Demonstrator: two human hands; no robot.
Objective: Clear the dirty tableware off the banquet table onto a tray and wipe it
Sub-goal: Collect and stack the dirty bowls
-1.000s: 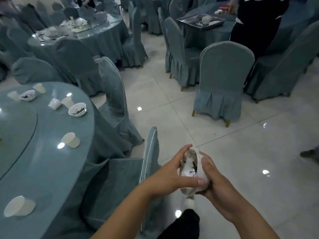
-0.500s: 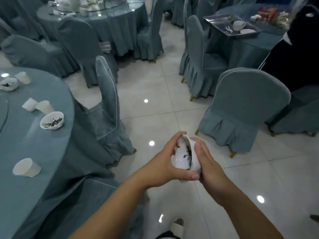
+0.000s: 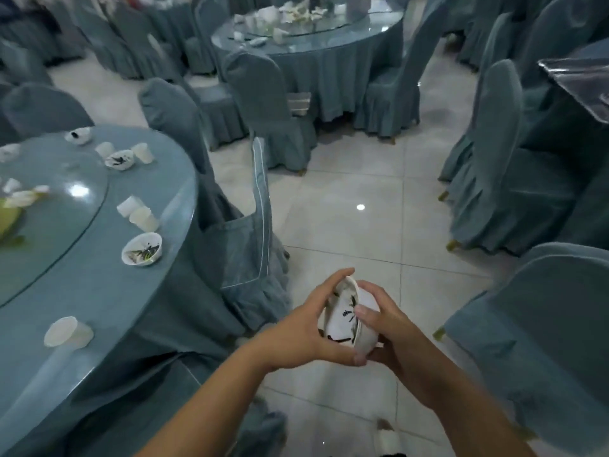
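Holding, lower centre of frame: dirty bowl [image 3: 342,319], tilted on edge, still grasped between both hands, left hand [image 3: 293,334] and right hand [image 3: 395,334]. Bench [image 3: 99,291] now fills more of left side; tray [image 3: 583,84] slid to upper right edge.

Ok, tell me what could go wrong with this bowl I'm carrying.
The small round white bowl is tipped on its side between the left hand and right hand, so its dark scraps may spill. It hangs over the glossy tiled floor; a slip could break it.
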